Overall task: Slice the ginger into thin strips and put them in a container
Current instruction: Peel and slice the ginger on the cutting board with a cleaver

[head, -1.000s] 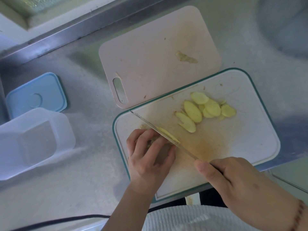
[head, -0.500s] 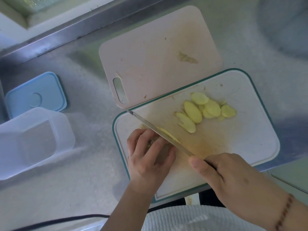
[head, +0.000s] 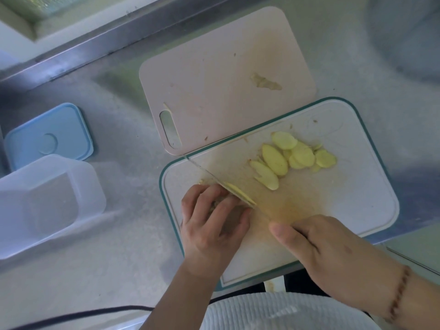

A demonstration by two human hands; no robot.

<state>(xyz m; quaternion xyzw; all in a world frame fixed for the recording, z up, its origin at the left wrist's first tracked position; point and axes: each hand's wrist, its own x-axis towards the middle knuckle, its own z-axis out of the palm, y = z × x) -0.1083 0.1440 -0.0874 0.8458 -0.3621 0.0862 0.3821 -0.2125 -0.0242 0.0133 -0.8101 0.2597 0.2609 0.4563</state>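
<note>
Ginger [head: 239, 195] sits at the near-left part of the white cutting board [head: 357, 198], the one with the teal rim, and that board is our landmark. The left hand [head: 212, 225] is curled over the root, fingertips bent down onto it, pinning it to the board. Only the pale cut face shows, right against the blade. The knife [head: 209, 173] runs on a diagonal, its tip reaching toward the board's far-left edge, the blade pressed against that cut face. The right hand [head: 328, 253] wraps around the handle at the board's near edge, thumb stretched along the top toward the blade; the handle itself is hidden inside the grip.

Toward the board's far-right part lies a loose fan of ginger slices [head: 292, 158], oval and pale yellow, overlapping one another, well apart from the root being cut. A yellowish stain marks the board's middle, between the slices and the knife hand.

Beyond the white board, touching or slightly tucked under its far edge, lies a pink cutting board [head: 214, 79] with a slot handle, and a small scrap of ginger peel [head: 264, 82] rests on it. Well to the left of the white board stands a clear plastic container [head: 47, 203], open at the top, and just beyond it a blue lid [head: 47, 135] lies flat on the steel counter [head: 123, 177]. A beaded bracelet [head: 400, 291] circles the right wrist.
</note>
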